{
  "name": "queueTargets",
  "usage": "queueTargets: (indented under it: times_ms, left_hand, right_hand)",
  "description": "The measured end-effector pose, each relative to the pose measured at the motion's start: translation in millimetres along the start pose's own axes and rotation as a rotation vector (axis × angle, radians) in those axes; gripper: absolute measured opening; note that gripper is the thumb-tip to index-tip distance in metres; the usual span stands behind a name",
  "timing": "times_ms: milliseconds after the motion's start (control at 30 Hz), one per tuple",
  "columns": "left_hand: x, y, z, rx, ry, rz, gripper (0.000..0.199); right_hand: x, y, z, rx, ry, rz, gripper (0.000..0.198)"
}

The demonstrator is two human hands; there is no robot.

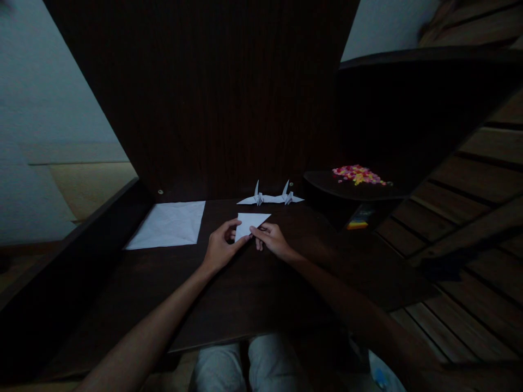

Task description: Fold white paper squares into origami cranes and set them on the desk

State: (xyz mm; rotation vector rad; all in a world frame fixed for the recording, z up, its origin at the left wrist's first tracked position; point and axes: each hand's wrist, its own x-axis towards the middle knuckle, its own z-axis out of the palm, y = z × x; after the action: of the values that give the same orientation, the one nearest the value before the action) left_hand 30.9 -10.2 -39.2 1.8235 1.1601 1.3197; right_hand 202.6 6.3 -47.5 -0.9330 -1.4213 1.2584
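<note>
A small piece of white folded paper (249, 221) is held between both hands above the dark desk. My left hand (223, 242) pinches its left and lower edges, thumb in front and fingers partly behind. From the right, my right hand (272, 239) grips the slanted lower edge between thumb and fingers. The paper has a straight top edge and a pointed right corner. Just beyond it stand two joined white origami cranes (270, 199). To the left of my left hand lies a flat sheet of white paper (167, 224), lightly creased.
On a curved corner shelf (322, 184) at the right lies a pile of small pink, red and yellow pieces (359, 175). A rainbow-striped item (358, 219) sits below it. A dark raised board (81, 239) borders the desk (245, 294) on the left; a tall panel (220, 103) rises behind.
</note>
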Motion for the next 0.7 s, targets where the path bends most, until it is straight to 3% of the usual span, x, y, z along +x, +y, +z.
queueTargets:
  times_ms: [333, 700]
  left_hand:
    - [-2, 3, 0, -0.019, -0.079, -0.051, 0.045]
    - [-1, 3, 0, -0.110, -0.095, -0.067, 0.044]
  right_hand:
    - [0, 7, -1, -0.002, 0.013, -0.018, 0.045]
    - [-2, -3, 0, -0.041, 0.052, -0.034, 0.045]
